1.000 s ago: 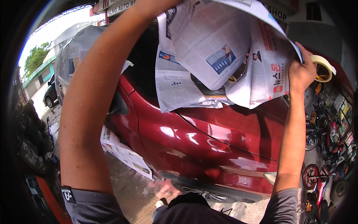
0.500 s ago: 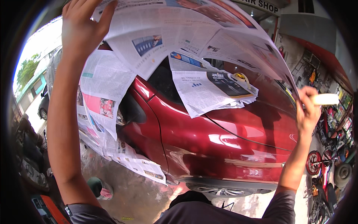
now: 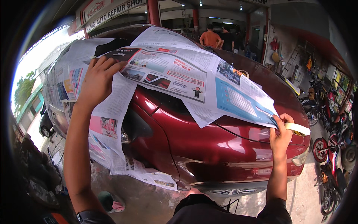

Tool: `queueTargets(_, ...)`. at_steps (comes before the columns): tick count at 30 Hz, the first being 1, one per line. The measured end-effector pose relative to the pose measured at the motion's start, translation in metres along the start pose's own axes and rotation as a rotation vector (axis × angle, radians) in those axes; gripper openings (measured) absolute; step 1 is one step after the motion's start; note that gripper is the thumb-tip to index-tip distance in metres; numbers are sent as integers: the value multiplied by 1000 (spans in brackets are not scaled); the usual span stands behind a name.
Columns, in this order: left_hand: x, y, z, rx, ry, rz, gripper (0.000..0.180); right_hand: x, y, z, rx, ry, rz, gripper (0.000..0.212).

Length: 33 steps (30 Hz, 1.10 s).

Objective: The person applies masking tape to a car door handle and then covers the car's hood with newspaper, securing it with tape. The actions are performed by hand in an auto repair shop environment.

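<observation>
A wide newspaper sheet (image 3: 175, 74) stretches across the windshield base and hood side of a dark red car (image 3: 220, 149). My left hand (image 3: 97, 82) is closed on its left end, fingertips over the dark printed corner. At the opposite corner, low over the fender, my right hand (image 3: 281, 136) pinches the paper. A pale roll of masking tape (image 3: 299, 129) is also in that hand, sticking out to the right. More newspaper (image 3: 106, 115) hangs over the car's side by the mirror. Behind the sheet's upper edge, another tape roll (image 3: 244, 73) shows partly.
Two people stand at the back, one in an orange shirt (image 3: 211, 39), one in a dark shirt (image 3: 227, 41). Several motorcycles (image 3: 327, 149) line the right side. A bucket (image 3: 108, 201) stands on the floor at lower left. A dark car (image 3: 45, 125) is parked outside.
The raised, billowing newspaper sheet has come down onto the car. Both my hands have lowered with it, and the right has moved inward. The view has tilted up, showing the people behind.
</observation>
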<state>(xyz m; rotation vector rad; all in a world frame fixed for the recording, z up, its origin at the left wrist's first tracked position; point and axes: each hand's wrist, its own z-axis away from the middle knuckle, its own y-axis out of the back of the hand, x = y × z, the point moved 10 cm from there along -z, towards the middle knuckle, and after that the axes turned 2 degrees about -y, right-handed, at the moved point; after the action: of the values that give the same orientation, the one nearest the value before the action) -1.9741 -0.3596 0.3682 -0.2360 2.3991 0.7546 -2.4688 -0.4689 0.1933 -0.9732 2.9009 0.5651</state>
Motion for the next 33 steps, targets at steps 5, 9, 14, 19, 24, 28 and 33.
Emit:
queueTargets(5,-25,-32,10,-198,46,71,32,31,1,23,332,-4,-55,44)
queueTargets(9,-42,-46,14,-120,-36,-24,29,51,-17,55,269,65,-21,43)
queueTargets(14,-103,-89,10,-318,160,-30,25,83,-30,62,163,6,-136,50)
queueTargets(19,-163,-81,8,-189,201,-259,25,116,-38,52,-50,-202,-2,60)
queueTargets(24,-255,-57,64,216,568,-434,33,80,-61,50,-310,-252,-194,60)
queueTargets(28,-333,-110,114,-29,947,128,42,9,-72,36,-527,-274,-102,84)
queueTargets(33,-321,-110,95,286,705,566,39,-88,-46,-18,-242,-224,-388,138)
